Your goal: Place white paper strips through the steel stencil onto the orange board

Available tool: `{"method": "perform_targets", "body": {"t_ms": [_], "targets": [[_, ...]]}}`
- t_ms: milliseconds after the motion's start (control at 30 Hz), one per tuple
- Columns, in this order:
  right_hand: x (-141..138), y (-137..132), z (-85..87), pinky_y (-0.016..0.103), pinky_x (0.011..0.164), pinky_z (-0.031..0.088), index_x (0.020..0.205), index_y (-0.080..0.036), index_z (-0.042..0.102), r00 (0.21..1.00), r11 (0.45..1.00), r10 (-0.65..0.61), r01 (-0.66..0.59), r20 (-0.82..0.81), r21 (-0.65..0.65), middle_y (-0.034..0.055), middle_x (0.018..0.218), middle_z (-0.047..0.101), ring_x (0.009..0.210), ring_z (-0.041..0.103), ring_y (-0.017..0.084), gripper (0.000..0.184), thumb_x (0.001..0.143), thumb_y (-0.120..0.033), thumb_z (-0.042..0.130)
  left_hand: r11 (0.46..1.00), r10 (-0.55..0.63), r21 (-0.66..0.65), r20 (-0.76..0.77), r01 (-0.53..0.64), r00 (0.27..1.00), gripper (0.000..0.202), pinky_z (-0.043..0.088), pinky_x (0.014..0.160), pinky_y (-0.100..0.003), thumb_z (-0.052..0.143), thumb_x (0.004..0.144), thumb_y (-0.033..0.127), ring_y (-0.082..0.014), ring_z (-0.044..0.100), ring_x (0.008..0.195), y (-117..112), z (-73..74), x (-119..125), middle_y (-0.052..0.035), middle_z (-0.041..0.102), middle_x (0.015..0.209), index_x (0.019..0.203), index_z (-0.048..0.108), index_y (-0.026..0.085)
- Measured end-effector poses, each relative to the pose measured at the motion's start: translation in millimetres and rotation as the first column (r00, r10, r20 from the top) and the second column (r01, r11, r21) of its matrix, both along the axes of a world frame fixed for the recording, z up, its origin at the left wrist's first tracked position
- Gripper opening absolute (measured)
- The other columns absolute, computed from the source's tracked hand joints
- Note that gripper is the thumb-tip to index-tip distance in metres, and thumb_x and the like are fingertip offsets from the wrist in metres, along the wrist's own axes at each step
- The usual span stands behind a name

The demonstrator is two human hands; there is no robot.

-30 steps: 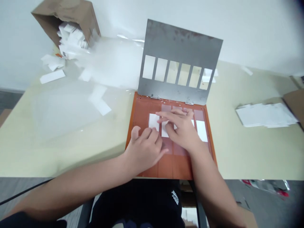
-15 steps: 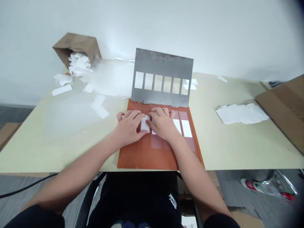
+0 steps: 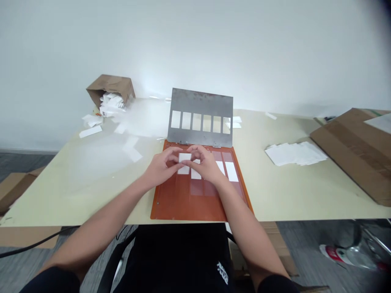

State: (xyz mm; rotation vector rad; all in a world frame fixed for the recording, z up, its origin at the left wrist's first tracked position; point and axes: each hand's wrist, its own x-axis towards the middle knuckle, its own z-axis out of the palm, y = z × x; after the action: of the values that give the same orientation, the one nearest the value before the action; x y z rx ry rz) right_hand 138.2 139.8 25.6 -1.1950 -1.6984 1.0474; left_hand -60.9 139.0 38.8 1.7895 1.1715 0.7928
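Note:
A small white card (image 3: 185, 157) is pinched by its sides between my two hands, over the left part of an orange board (image 3: 180, 203). My left hand (image 3: 160, 167) has its thumb and fingertips closed at the card's left edge. At the right edge, my right hand (image 3: 209, 166) grips with thumb and forefinger, its other fingers curled. Just below the held card lies another white patch (image 3: 183, 169) on the board. More white cards (image 3: 231, 171) lie in a row to the right, partly hidden by my right hand. A hinged grey metal plate (image 3: 200, 103) with rectangular windows stands raised behind.
A fanned stack of white sheets (image 3: 295, 154) lies right of the board, before a large cardboard box (image 3: 354, 150). A paper bag (image 3: 117, 83) spilling white pieces lies at the back left. Translucent film (image 3: 100, 158) covers the left of the table (image 3: 262, 203).
My hands have drawn up from pressing on the board and now hold a card between their fingertips. The view has tilted upward.

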Motion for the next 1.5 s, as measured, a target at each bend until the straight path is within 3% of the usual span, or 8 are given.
{"method": "perform_targets", "body": {"t_ms": [133, 333, 633, 833, 1000, 1233, 1367, 1500], "targets": [[2.1, 2.7, 3.7, 0.03, 0.069, 0.044, 0.11, -0.026, 0.055, 0.979, 0.999, -0.021, 0.012, -0.2, -0.044, -0.0048, 0.075, 0.061, 0.071, 0.057, 0.014, 0.042, 0.077, -0.041, 0.075, 0.999, 0.032, -0.042, 0.104, -0.028, 0.994, 0.047, 0.05, 0.069, -0.032, 0.066, 0.083, 0.047, -0.0168, 0.063, 0.066, 6.9, 4.9, 1.3, -0.0001, 0.067, 0.071, 0.121, 0.058, 0.02], [11.8, -1.8, 23.0, 0.03, 0.069, 0.045, 0.083, -0.021, 0.067, 0.991, 0.998, 0.032, -0.038, -0.131, -0.042, 0.0013, 0.082, 0.067, 0.073, 0.057, 0.014, 0.026, 0.08, -0.046, 0.072, 0.998, 0.032, -0.058, 0.184, -0.022, 0.982, 0.049, 0.053, 0.08, -0.034, 0.068, 0.082, 0.047, -0.0197, 0.069, 0.081, 11.7, 16.8, 19.6, -0.0056, 0.075, 0.085, 0.119, 0.058, 0.017], [103.9, -0.5, 12.0, 0.027, 0.057, 0.037, 0.067, -0.022, 0.049, 0.91, 0.914, -0.405, 0.406, -0.088, -0.009, -0.0055, 0.059, 0.043, 0.056, 0.039, 0.01, 0.045, 0.076, -0.063, 0.066, 0.999, 0.049, -0.004, 0.154, -0.049, 0.987, 0.042, 0.052, 0.089, -0.033, 0.054, 0.093, 0.049, -0.0214, 0.07, 0.098, 21.4, 19.1, 44.8, -0.0061, 0.075, 0.097, 0.123, 0.058, 0.02], [200.1, 3.6, -15.5, 0.031, 0.063, 0.036, 0.068, -0.022, 0.049, 0.718, 0.739, -0.67, 0.669, 0.189, 0.078, -0.0028, 0.06, 0.047, 0.06, 0.041, 0.014, 0.041, 0.075, -0.06, 0.061, 0.995, 0.054, 0.084, -0.014, -0.053, 0.998, 0.042, 0.049, 0.08, -0.034, 0.038, 0.099, 0.051, -0.0239, 0.069, 0.091, 18.7, 3.0, 32.9, -0.0058, 0.075, 0.092, 0.117, 0.062, 0.021], [256.2, 9.2, -20.0, 0.037, 0.074, 0.03, 0.066, -0.02, 0.058, 0.474, 0.615, -0.749, 0.757, 0.463, 0.22, 0.0032, 0.066, 0.059, 0.069, 0.044, 0.018, 0.024, 0.071, -0.042, 0.067, 0.981, -0.023, 0.186, -0.184, 0.058, 0.983, 0.04, 0.035, 0.104, -0.048, 0.035, 0.1, 0.045, -0.0241, 0.067, 0.09, 11.1, 3.1, 32.3, -0.0042, 0.075, 0.092, 0.122, 0.059, 0.021], [278.8, 2.8, -35.8, 0.044, 0.088, 0.02, 0.111, -0.024, 0.067, 0.22, 0.512, -0.784, 0.757, 0.58, 0.406, 0.0089, 0.107, 0.072, 0.104, 0.049, 0.029, 0.038, 0.075, -0.034, 0.063, 0.871, -0.032, 0.416, -0.484, 0.262, 0.875, 0.045, 0.02, 0.111, -0.056, 0.027, 0.104, 0.039, -0.0259, 0.067, 0.101, -0.7, -6.9, 38.1, -0.0096, 0.073, 0.11, 0.14, 0.046, 0.02], [283.5, 1.6, -42.7, 0.047, 0.09, 0.021, 0.114, -0.023, 0.067, 0.152, 0.471, -0.799, 0.759, 0.581, 0.449, 0.0087, 0.11, 0.072, 0.109, 0.05, 0.031, 0.039, 0.076, -0.032, 0.061, 0.807, -0.002, 0.515, -0.486, 0.288, 0.874, 0.041, 0.019, 0.112, -0.054, 0.03, 0.105, 0.038, -0.0246, 0.068, 0.101, -2.5, -13.8, 36.3, -0.0081, 0.073, 0.112, 0.14, 0.045, 0.023], [282.3, -0.7, -42.9, 0.05, 0.09, 0.026, 0.11, -0.022, 0.07, 0.132, 0.426, -0.858, 0.724, 0.497, 0.543, 0.0095, 0.105, 0.073, 0.102, 0.055, 0.031, 0.036, 0.078, -0.036, 0.06, 0.836, 0.018, 0.48, -0.509, 0.266, 0.861, 0.04, 0.023, 0.11, -0.055, 0.031, 0.104, 0.035, -0.0255, 0.068, 0.099, 3.0, -10.9, 34.8, -0.0089, 0.074, 0.109, 0.136, 0.049, 0.022]]}}
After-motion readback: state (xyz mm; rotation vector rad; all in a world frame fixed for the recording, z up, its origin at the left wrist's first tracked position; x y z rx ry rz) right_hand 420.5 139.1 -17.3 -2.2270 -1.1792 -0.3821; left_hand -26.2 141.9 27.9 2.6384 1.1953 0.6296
